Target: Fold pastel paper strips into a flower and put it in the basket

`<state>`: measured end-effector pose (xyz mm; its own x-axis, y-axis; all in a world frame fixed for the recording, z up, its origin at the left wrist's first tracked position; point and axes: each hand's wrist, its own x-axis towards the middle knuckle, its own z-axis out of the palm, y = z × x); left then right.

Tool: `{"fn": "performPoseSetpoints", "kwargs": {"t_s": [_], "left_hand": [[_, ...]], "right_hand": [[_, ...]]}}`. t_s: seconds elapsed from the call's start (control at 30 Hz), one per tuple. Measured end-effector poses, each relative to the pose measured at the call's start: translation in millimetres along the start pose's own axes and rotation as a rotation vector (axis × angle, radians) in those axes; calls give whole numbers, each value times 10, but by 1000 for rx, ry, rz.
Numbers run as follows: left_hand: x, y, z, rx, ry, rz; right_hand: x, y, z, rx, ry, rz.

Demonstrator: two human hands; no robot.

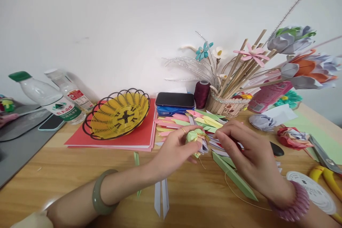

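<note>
My left hand is closed around a small folded-paper flower of light green, yellow and white paper, held over the middle of the table. A thin thread hangs below the flower. To the right, my right hand is pinched, thumb against fingers; whatever lies between the fingertips is too small to make out. Behind both hands spreads a pile of folded paper strips in pink, yellow, green and white. A long green folded strip lies under my right hand, and two white strips lie nearer me.
A yellow woven basket rests on red paper. Bottles stand at the left. Behind are a phone, a purple thread spool and a stick-filled holder. At right lie yellow-handled scissors and a white round spool.
</note>
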<state>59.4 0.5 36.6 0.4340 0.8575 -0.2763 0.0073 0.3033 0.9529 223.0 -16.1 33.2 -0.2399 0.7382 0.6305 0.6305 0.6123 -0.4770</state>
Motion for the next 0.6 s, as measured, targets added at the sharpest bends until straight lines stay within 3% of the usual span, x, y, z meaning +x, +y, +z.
{"fn": "performPoseSetpoints", "kwargs": {"t_s": [0.17,0.6], "left_hand": [[9,-17,-1,-9,10,13],[11,-31,4,14,5,21]], "right_hand": [[-9,-8,23,18,-90,20],[0,-57,17,2,-111,114]]}}
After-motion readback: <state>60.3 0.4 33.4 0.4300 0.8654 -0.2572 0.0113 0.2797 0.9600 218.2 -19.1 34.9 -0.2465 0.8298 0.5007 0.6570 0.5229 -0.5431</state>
